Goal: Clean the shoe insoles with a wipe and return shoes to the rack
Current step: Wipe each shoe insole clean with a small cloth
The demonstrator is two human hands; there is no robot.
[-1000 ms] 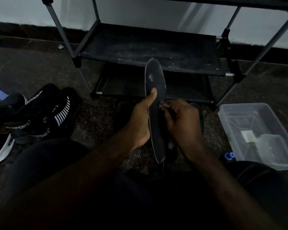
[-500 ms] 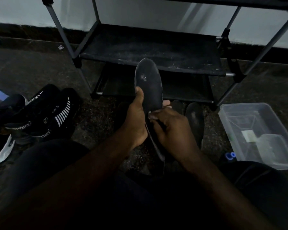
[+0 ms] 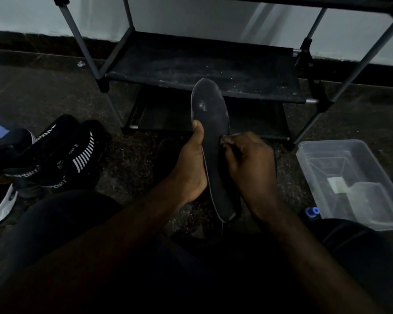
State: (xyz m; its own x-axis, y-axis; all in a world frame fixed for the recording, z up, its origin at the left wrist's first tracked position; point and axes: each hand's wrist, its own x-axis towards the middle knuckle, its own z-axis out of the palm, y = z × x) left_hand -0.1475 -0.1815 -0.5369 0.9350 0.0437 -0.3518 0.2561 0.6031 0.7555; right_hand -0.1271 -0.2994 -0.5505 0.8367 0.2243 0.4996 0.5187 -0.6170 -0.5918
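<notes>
A dark insole (image 3: 210, 123) stands upright in front of me, toe end up, with a pale scuff near the toe. My left hand (image 3: 191, 164) grips its left edge, thumb lying on its face. My right hand (image 3: 247, 164) has its fingers curled against the insole's right edge, pinching something small and pale that looks like a wipe, mostly hidden. The black shoe rack (image 3: 202, 71) stands just behind, its visible shelves bare. A pair of black sport shoes (image 3: 55, 159) with white stripes lies on the floor at the left.
A clear plastic bin (image 3: 349, 177) sits on the floor at the right, a small blue cap (image 3: 312, 211) beside it. A white-soled shoe (image 3: 0, 207) lies at the far left. A dark shape (image 3: 166, 150) lies on the floor under my hands. My knees fill the foreground.
The insole tilted left and then came back upright. My right hand slid from the insole's face up to its right edge. My left thumb stayed on the face.
</notes>
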